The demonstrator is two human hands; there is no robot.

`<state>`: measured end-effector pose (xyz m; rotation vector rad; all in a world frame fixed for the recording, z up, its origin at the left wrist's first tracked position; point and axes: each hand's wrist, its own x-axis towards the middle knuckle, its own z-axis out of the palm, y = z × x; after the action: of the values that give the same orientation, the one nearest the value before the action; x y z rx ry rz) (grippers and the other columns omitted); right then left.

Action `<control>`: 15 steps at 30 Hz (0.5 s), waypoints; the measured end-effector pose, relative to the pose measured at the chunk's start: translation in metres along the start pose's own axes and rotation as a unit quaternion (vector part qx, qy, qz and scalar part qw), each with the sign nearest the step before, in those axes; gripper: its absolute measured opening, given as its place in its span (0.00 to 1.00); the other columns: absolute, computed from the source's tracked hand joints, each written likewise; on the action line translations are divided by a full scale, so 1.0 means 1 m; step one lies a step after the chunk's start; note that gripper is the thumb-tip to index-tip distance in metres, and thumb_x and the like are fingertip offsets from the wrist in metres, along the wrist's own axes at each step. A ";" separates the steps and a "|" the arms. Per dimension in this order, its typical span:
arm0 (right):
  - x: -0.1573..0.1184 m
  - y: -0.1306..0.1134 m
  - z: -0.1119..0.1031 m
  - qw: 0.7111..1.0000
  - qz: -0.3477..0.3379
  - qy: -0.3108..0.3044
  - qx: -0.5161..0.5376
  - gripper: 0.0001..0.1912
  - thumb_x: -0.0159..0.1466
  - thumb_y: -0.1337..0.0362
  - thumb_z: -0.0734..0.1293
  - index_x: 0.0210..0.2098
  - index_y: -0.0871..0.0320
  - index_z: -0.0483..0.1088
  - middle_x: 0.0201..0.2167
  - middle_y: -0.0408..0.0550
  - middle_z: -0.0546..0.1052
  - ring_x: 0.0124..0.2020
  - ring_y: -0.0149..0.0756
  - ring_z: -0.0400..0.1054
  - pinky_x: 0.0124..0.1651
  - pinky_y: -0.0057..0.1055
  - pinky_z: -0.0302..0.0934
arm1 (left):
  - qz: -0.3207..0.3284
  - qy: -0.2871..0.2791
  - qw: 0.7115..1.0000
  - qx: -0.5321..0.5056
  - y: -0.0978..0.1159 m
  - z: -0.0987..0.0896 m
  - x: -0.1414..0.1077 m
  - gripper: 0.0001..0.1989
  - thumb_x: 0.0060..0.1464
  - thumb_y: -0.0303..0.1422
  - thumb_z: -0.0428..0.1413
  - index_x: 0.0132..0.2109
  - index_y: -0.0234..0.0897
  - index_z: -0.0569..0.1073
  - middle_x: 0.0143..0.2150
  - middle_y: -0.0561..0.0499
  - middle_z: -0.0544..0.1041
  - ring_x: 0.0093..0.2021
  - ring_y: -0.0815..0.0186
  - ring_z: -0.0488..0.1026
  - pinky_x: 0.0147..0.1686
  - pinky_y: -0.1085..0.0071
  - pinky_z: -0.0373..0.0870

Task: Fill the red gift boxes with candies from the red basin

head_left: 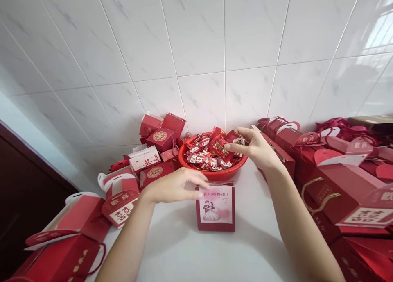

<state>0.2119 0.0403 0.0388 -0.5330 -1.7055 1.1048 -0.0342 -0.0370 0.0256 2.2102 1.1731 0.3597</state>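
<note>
On the white surface (172,249), the box (215,209) stands below-left of the right grip (258,148) pinching sweets (219,145), beside the spread left grip (175,186).

Far wall (199,32): white tile, grey veining, pale grout lines, glossy finish. Window reflection (380,28): bright, barred, on the tiles at far right. Tabletop (172,249): white, smooth, soft shadows across it. Left side: pale bluish strip (18,114); dark brown surface (24,204) nearer, nature unclear. Light: cool, diffuse.
</note>
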 end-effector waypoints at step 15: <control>-0.008 -0.010 -0.010 0.982 -0.013 -0.137 -0.129 0.09 0.58 0.59 0.74 0.34 0.58 0.76 0.33 0.46 0.77 0.33 0.35 0.69 0.36 0.30 0.66 | -0.016 0.162 0.981 -0.105 -0.022 0.025 0.030 0.11 0.54 0.35 0.63 0.43 0.38 0.84 0.43 0.49 0.85 0.46 0.58 0.80 0.50 0.63 0.75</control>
<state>0.2256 0.0337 0.0442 -0.5356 -2.1086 0.9772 -0.0191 -0.0121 -0.0092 1.9951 1.2718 0.8163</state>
